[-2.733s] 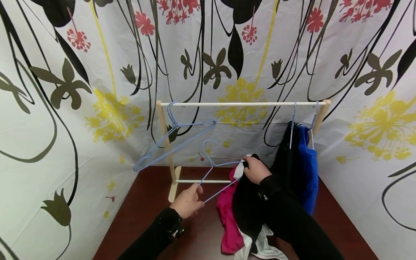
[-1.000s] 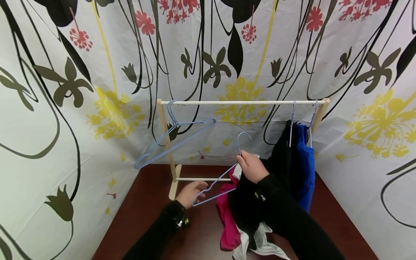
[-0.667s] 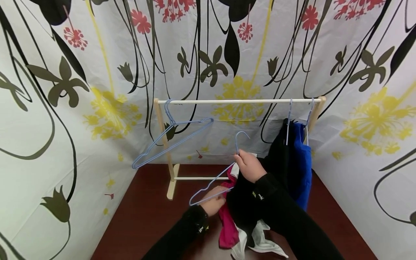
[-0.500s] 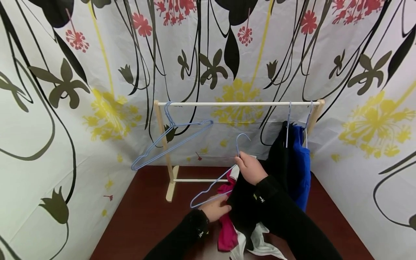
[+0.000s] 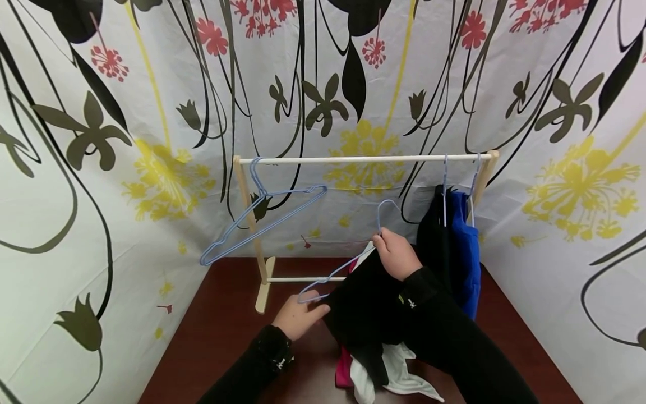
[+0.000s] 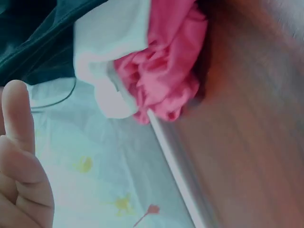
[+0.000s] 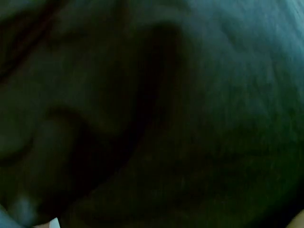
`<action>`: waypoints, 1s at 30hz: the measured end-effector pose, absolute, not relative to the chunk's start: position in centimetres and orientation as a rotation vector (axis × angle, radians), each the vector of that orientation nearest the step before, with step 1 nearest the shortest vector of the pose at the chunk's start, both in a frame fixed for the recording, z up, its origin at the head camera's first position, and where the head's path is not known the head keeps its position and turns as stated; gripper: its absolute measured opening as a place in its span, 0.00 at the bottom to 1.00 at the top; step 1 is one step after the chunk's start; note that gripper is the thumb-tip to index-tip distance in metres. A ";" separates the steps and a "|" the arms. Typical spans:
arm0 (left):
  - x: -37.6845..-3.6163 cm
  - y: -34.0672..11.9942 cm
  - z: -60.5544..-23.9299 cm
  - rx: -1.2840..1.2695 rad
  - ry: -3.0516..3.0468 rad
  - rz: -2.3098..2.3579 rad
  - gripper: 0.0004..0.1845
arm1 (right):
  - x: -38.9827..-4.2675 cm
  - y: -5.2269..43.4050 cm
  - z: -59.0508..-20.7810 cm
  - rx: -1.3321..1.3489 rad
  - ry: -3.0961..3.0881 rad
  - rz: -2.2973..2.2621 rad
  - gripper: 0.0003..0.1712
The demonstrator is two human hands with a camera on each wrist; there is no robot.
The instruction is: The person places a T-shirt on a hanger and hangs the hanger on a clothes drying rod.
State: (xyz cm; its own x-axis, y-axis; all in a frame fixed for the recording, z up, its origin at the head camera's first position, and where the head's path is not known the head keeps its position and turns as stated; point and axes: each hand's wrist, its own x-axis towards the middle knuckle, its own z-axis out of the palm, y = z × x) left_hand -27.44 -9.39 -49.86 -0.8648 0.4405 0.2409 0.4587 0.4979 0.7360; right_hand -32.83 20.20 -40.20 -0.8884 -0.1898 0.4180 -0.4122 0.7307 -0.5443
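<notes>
My right hand [image 5: 397, 255] grips a blue wire hanger [image 5: 348, 264] at its neck, the hook standing above the fingers. A black garment [image 5: 365, 297] hangs over that hanger's right part and below it. My left hand [image 5: 299, 318] pinches the garment's left edge beside the hanger's left end. In the left wrist view, its thumb and fingers [image 6: 21, 161] meet the dark cloth. White cloth [image 5: 404, 370] and a pink garment [image 5: 344, 367] lie beneath, partly hidden. Dark, blurred cloth [image 7: 190, 118] fills the right wrist view.
A wooden clothes rack [image 5: 363, 160] stands at the back. Blue hangers [image 5: 262, 224] hang at its left end. At its right end hang a black garment [image 5: 434, 241] and a blue garment [image 5: 466, 252]. A flowered curtain [image 5: 303, 84] surrounds the dark red table [image 5: 217, 325].
The right hand took the hanger by its neck. The left hand left the hanger, reached to the black garment, and has drawn its edge leftward along the hanger.
</notes>
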 end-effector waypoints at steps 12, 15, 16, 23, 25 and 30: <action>-27.3 -12.4 -47.8 -0.852 -2.624 -1.123 0.11 | -33.4 21.1 -39.8 0.437 -2.562 0.808 0.12; -27.2 -12.4 -47.5 -0.856 -2.634 -1.080 0.12 | -33.3 21.3 -39.8 0.426 -2.589 0.810 0.13; -27.1 -12.5 -47.3 -0.848 -2.645 -1.058 0.11 | -33.3 21.4 -39.9 0.421 -2.597 0.803 0.13; -26.8 -12.8 -46.3 -0.775 -2.665 -0.991 0.11 | -33.0 21.3 -40.3 0.410 -2.647 0.761 0.12; -27.0 -12.6 -45.9 -0.741 -2.650 -1.002 0.11 | -33.0 21.1 -40.4 0.419 -2.639 0.745 0.12; -27.3 -11.3 -44.8 -0.653 -2.637 -1.098 0.08 | -33.0 20.6 -40.7 0.437 -2.620 0.759 0.11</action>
State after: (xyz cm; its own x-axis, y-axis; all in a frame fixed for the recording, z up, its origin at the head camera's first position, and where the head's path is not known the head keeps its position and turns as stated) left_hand -27.26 -11.28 -44.81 -0.8796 0.3179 0.3539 0.4751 0.6241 0.6204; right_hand -32.99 20.63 -40.68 -0.8808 -0.1875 0.4348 -0.3910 0.8060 -0.4443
